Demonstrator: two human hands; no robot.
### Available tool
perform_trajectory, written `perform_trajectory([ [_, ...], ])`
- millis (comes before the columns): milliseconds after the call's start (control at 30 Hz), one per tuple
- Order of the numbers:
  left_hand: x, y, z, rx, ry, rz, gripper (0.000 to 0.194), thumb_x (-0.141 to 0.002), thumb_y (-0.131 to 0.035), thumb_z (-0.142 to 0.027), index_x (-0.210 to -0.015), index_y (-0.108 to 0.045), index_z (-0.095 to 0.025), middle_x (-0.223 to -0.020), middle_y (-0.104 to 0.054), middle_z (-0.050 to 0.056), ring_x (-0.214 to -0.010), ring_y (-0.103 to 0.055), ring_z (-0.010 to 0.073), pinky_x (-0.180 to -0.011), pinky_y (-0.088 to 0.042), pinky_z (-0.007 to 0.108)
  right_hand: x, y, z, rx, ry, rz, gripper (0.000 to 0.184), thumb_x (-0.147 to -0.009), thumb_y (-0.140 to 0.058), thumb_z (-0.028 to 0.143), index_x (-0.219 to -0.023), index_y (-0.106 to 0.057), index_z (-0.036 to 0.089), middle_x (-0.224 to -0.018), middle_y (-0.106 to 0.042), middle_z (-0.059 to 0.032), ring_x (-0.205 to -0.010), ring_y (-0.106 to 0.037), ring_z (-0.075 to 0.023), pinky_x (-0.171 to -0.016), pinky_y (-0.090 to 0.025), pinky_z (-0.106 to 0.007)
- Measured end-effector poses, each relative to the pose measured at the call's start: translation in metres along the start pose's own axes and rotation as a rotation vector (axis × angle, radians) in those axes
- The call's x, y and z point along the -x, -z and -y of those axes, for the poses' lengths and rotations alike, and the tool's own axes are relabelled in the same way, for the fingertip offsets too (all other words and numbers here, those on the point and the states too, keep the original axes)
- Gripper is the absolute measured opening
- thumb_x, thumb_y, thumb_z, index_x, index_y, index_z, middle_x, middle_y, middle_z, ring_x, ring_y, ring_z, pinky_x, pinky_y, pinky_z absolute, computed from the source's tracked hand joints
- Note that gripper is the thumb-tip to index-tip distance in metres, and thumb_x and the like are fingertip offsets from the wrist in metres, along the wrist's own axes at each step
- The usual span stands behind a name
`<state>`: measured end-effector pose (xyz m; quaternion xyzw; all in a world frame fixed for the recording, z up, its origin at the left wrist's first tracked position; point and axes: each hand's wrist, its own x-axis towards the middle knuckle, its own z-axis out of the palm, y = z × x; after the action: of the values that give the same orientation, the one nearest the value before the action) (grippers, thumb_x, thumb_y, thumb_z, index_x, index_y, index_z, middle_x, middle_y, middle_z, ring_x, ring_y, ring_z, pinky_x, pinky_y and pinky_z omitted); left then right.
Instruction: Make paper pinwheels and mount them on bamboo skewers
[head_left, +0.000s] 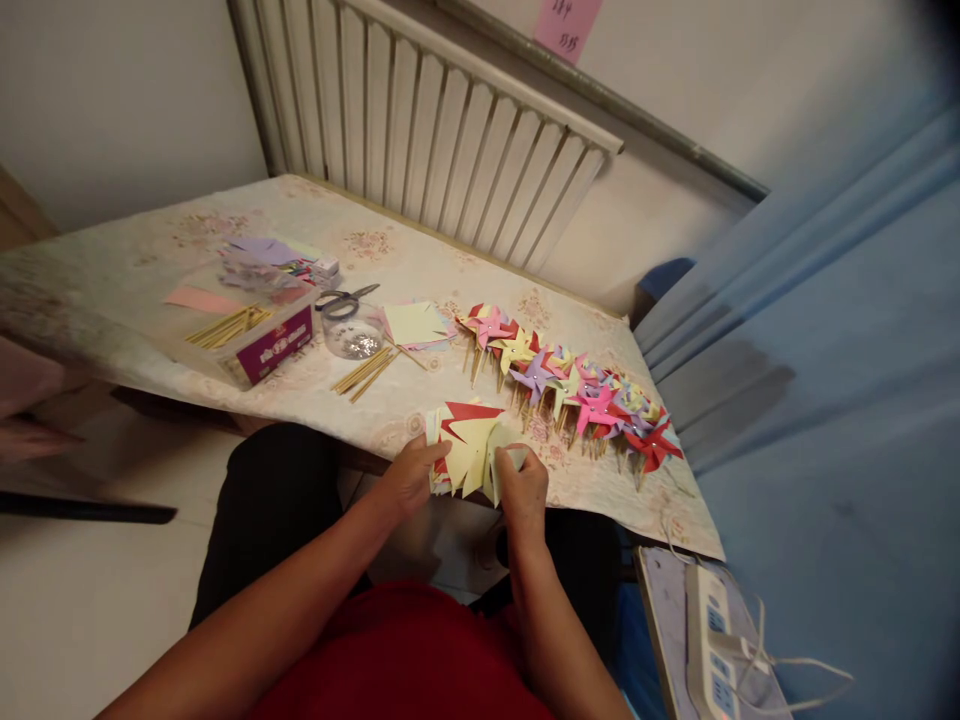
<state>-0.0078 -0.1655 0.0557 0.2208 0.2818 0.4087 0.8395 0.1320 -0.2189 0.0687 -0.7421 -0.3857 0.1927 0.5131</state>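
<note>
Several cut sheets (466,450): held in a loose stack at the front edge of the table (469,280); a slack grip could spill them downward.
Left hand (411,475): thumb and fingers pinch the stack's side.
Right hand (523,490): pinching a pale flap; from where I stand, a hard tug might tear it.
Round tub (331,338): a bump could scatter its shiny bits (365,345).
Pinwheels (568,388): crowded close; a stray right arm might crumple blades.
</note>
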Motion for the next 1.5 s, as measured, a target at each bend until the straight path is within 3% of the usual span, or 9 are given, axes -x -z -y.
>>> perform_trajectory([
  [533, -0.006, 0.006, 0.006, 0.027, 0.005, -0.049, 0.050, -0.061, -0.073, -0.018, -0.108, -0.061, -0.008, -0.088, -0.074, 0.013, -0.084, -0.071, 0.0274, -0.071, -0.057, 0.036, 0.002, 0.001, -0.005, 0.090, 0.006, -0.033, 0.022, -0.073, -0.055, 0.039, -0.061, -0.054, 0.022, -0.053, -0.047, 0.0053, -0.054, -0.044, -0.0148, -0.053, -0.035, -0.025],
  [933, -0.004, 0.003, 0.008, -0.036, -0.027, -0.048, 0.046, -0.063, -0.073, -0.021, -0.106, -0.062, -0.010, -0.085, -0.074, 0.011, -0.084, -0.071, 0.0268, -0.070, -0.055, 0.035, 0.007, -0.002, -0.009, 0.267, 0.301, -0.060, 0.016, -0.081, -0.049, 0.028, -0.069, -0.058, 0.021, -0.067, -0.060, -0.0015, -0.065, -0.052, -0.0173, -0.063, -0.040, -0.028],
  [1200, -0.003, 0.001, 0.010, -0.114, -0.026, -0.019, 0.046, -0.062, -0.074, -0.028, -0.103, -0.062, -0.012, -0.080, -0.073, 0.008, -0.078, -0.070, 0.0251, -0.063, -0.052, 0.030, 0.014, -0.008, -0.007, 0.378, 0.458, 0.002, 0.015, -0.086, -0.048, 0.021, -0.074, -0.057, 0.020, -0.074, -0.058, -0.0026, -0.072, -0.055, -0.0179, -0.069, -0.042, -0.029],
  [1400, -0.003, 0.002, 0.013, -0.163, -0.030, 0.005, 0.039, -0.066, -0.072, -0.033, -0.099, -0.064, -0.013, -0.075, -0.072, 0.007, -0.074, -0.069, 0.0234, -0.059, -0.049, 0.028, 0.018, -0.013, -0.006, 0.398, 0.496, 0.046, 0.013, -0.088, -0.051, 0.025, -0.079, -0.059, 0.019, -0.077, -0.058, -0.0025, -0.069, -0.053, -0.0167, -0.066, -0.042, -0.028],
  [1500, -0.002, 0.002, 0.012, -0.165, -0.014, 0.003, 0.037, -0.067, -0.070, -0.030, -0.100, -0.066, -0.014, -0.074, -0.072, 0.006, -0.067, -0.067, 0.0215, -0.057, -0.048, 0.028, 0.019, -0.011, -0.003, 0.358, 0.482, 0.134, 0.015, -0.087, -0.058, 0.032, -0.082, -0.061, 0.018, -0.076, -0.058, -0.0015, -0.065, -0.053, -0.0148, -0.063, -0.043, -0.027],
])
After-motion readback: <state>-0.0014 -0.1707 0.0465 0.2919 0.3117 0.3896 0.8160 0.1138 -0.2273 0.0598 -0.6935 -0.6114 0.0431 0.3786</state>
